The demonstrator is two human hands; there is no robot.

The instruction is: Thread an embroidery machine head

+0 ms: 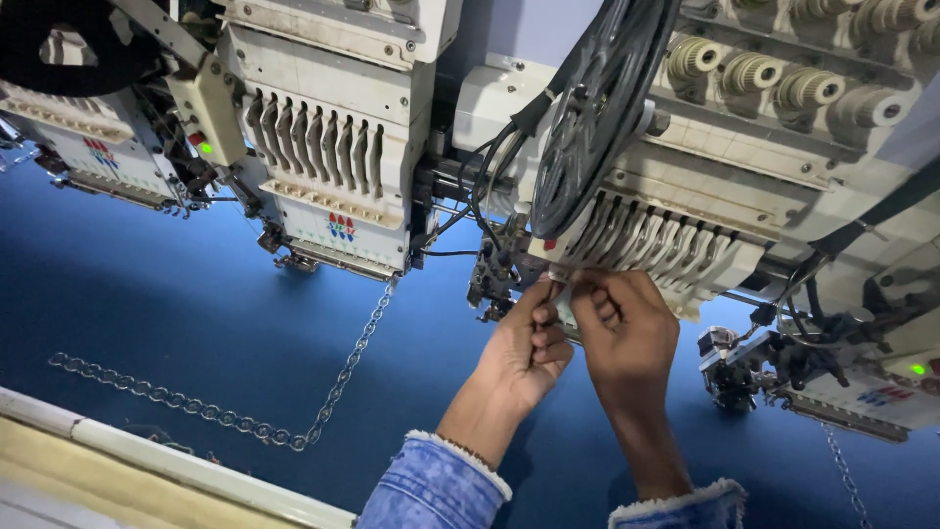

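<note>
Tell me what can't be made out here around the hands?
Head view only:
- What the left hand and right hand pinch: hidden by their fingers, too small.
- Black reel: top cut off by the edge.
- Chain: lower right stretch runs off the frame.

Small red-green-blue logo label (341, 226) sitting low on the middle machine head; same kind showing on the left head (97, 149) and far right head (874, 397).
</note>
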